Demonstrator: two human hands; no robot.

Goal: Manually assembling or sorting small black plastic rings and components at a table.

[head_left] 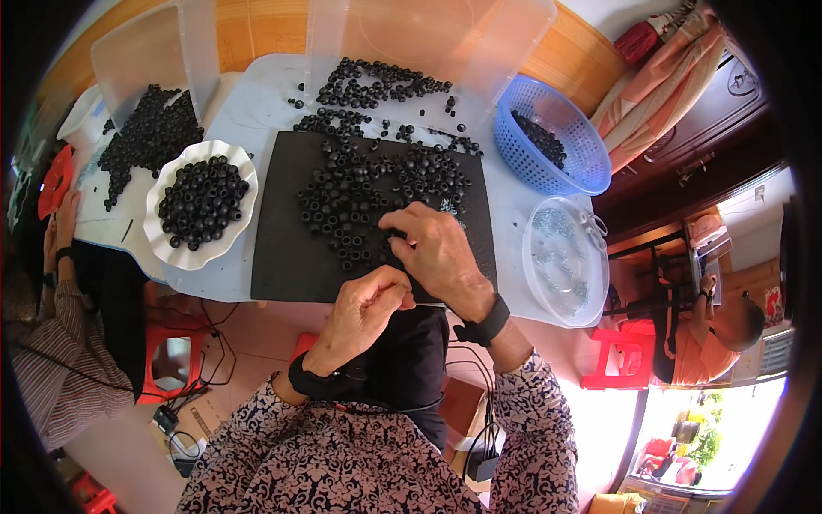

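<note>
Loose black beads point(342, 193) with round holes lie spread over a dark mat point(282, 265) in front of me. My right hand point(437, 253) reaches in at the near side of these beads, its fingers curled together; whether a bead is between the fingertips cannot be made out. Just left of it and closer to me, my left hand point(362, 310) is closed in a pinch at the mat's near edge. Whatever it holds is hidden by the fingers. A little cluster of pale, clear beads point(449, 207) sits among the black ones, beyond my right hand.
A white scalloped bowl point(152, 214) of black beads stands left; a blue basket point(552, 176) and a clear round tub point(561, 295) stand right. Clear bins point(428, 38) spill beads at the back. A co-worker's hand point(67, 218) is at far left; another person point(706, 343) sits right.
</note>
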